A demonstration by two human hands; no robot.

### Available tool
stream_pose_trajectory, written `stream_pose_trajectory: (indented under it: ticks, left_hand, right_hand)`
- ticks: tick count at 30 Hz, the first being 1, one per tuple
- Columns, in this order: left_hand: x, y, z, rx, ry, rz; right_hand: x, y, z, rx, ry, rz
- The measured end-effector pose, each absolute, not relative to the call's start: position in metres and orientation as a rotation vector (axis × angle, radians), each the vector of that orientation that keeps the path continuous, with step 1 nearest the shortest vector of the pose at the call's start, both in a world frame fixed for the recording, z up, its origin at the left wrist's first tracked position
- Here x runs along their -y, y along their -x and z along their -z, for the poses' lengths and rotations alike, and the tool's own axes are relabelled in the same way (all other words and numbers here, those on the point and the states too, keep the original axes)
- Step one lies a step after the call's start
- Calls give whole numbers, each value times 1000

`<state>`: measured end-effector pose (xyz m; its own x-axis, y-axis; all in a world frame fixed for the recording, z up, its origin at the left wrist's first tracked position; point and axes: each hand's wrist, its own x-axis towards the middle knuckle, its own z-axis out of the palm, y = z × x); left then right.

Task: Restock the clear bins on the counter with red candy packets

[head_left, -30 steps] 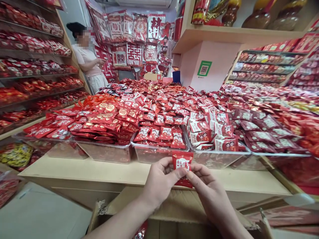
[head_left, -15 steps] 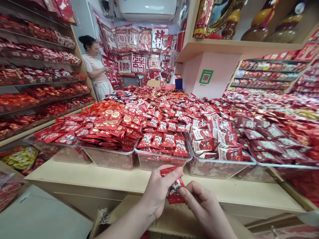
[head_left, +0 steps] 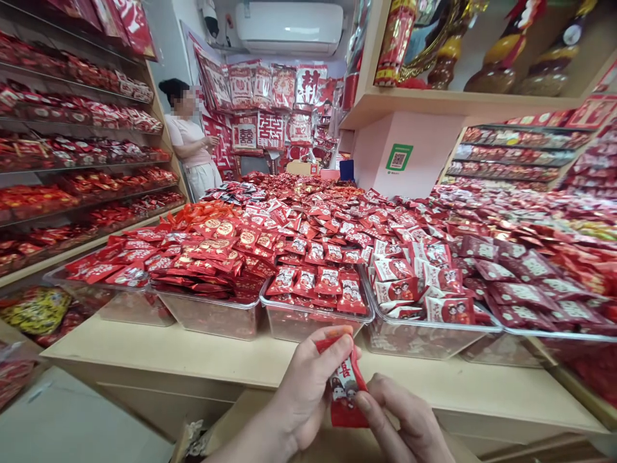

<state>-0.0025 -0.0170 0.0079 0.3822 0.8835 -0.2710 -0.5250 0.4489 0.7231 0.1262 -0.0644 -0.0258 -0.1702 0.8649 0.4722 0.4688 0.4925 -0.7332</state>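
A small red packet (head_left: 344, 386) with white lettering and cartoon figures is held upright in front of the counter edge. My left hand (head_left: 313, 379) pinches its top end between thumb and fingers. My right hand (head_left: 400, 411) grips its lower right edge between thumb and forefinger. Just beyond the hands, a clear bin (head_left: 308, 325) holds similar red packets (head_left: 328, 281). To its right stands a clear bin (head_left: 424, 337) of white and red packets (head_left: 450, 310).
More clear bins line the pale counter (head_left: 193, 354), heaped with packets. Stocked shelves (head_left: 81, 119) rise on the left. A person (head_left: 190, 141) stands at the back left. A wooden shelf (head_left: 463, 103) overhangs the right. An open cardboard box (head_left: 241, 411) sits below.
The packet and both hands have moved slightly lower in view. The packet's top is now more pinched together, and its lettering shows more. The camera view has shifted a little.
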Motion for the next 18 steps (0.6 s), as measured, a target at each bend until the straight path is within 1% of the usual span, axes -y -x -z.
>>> stream_pose_trajectory:
  ticks: [3, 6, 14, 18]
  left_hand:
    - [20, 4, -8, -630, -706, -902]
    - [22, 4, -7, -683, -767, -908]
    - [19, 5, -7, -745, -812, -968]
    - [20, 5, -7, -741, -837, -976]
  right_hand:
    - [67, -124, 28, 1624, 1181, -598]
    - [67, -121, 29, 1491, 1228, -656]
    - [63, -123, 31, 1590, 1295, -685]
    - [64, -122, 33, 1544, 1289, -695]
